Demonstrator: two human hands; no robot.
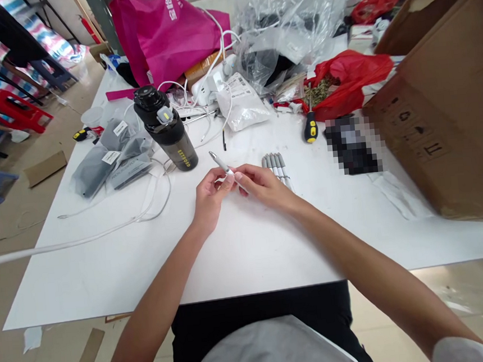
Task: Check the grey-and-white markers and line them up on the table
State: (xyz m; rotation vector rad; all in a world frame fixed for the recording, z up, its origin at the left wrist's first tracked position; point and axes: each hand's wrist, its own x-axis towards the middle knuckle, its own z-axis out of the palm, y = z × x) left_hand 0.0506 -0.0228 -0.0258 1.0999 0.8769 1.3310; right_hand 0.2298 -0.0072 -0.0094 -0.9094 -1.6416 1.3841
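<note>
You held 1 white pen [220,163] in your left hand [210,199] and right hand [265,187], fingers closed on its barrel so the tip stayed clear, above the white table [105,272], just left of the bundled pens [276,169].

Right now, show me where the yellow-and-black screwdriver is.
In the head view, the screwdriver lies on the white table, right of the bundled white pens, below the red plastic bag.

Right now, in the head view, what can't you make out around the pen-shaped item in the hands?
Head view:
Middle of the white pen-shaped item: hidden by the left hand and right hand.
Black object beside the screwdriver: pixelated, unidentifiable.
Row of similar items: too small to count.
</note>
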